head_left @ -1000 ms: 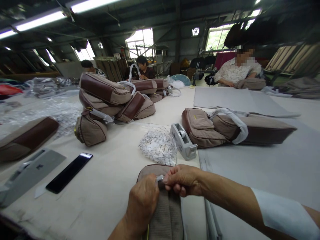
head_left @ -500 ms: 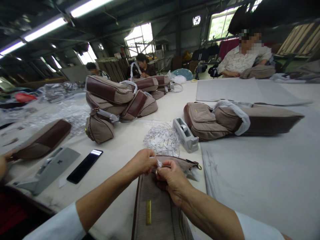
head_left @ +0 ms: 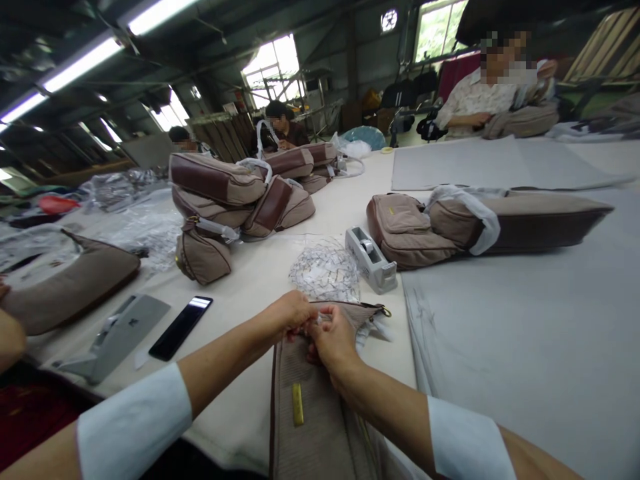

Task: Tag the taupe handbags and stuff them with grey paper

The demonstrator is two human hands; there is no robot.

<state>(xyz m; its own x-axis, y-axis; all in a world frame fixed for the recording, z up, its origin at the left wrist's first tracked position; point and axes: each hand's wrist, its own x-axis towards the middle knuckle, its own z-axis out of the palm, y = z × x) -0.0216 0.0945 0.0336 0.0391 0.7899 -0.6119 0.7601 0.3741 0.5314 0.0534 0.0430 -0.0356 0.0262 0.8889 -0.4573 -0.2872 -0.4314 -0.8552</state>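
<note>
A brown ribbed-fabric bag point(head_left: 320, 413) with a gold metal plate point(head_left: 297, 404) lies before me on the white table. Over its far end, my left hand point(head_left: 297, 313) and my right hand point(head_left: 334, 339) meet, fingertips pinched together. Between them shows a small scrap of whitish wrapping point(head_left: 320, 319), gripped at the fingertips; how each finger holds it is partly hidden. White wrapping point(head_left: 373, 331) also sticks out beside the bag's corner, near a brass ring point(head_left: 387, 311).
Just beyond the bag are a heap of stringed white tags point(head_left: 325, 272) and a grey tape dispenser point(head_left: 371, 260). Stacked bags point(head_left: 215, 180) stand at the back left, another bag point(head_left: 480, 227) at right. A phone point(head_left: 181, 328) and second dispenser point(head_left: 117, 337) lie left, near a co-worker's hand.
My hands have drawn closer together over the bag, and less of the whitish scrap shows. At far left, the co-worker's bag has been turned over. The view has shifted slightly.
</note>
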